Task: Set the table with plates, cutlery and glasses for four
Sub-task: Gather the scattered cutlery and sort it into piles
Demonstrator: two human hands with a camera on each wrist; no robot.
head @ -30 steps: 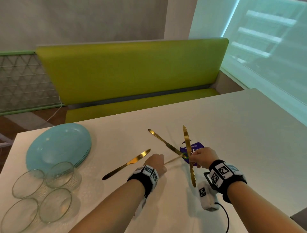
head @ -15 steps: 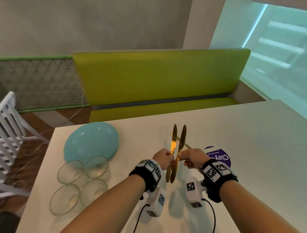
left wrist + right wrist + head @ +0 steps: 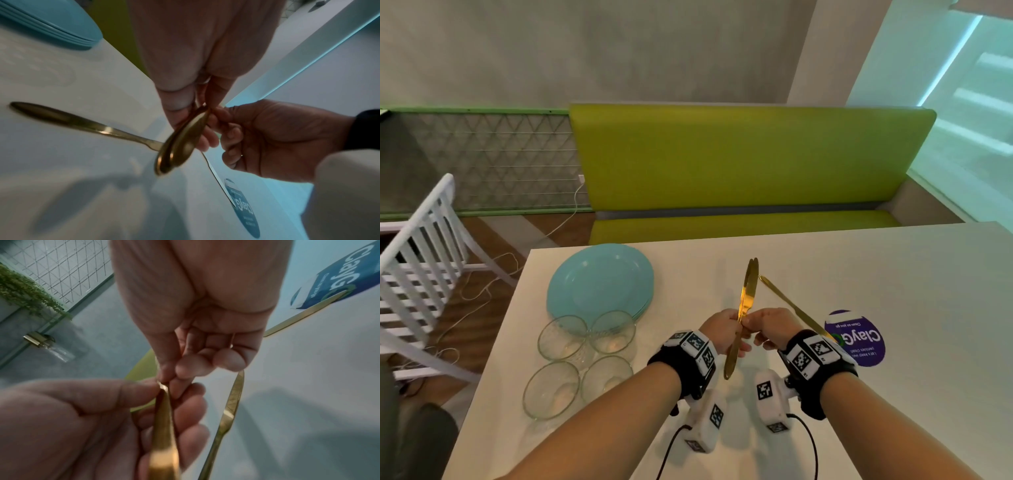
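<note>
Both hands' fingers point(image 3: 748, 323) pinch two gold knives point(image 3: 747, 294) (held together) — upright.

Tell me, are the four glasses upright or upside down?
Upright: the glasses show open rims facing up, beside the plates.

A dining nook, café or home. A green upholstered bench point(image 3: 739, 161) faces a white desk point(image 3: 893, 274). A white slatted chair point(image 3: 424, 240) stands beside it.

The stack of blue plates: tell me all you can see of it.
The stack of blue plates is round, pale turquoise and glossy, seemingly ceramic or plastic. The left wrist view shows several thin rims layered. It lies flat near the white table's far left corner, untouched by either hand, behind four clear glass bowls; whether they touch is unclear.
</note>
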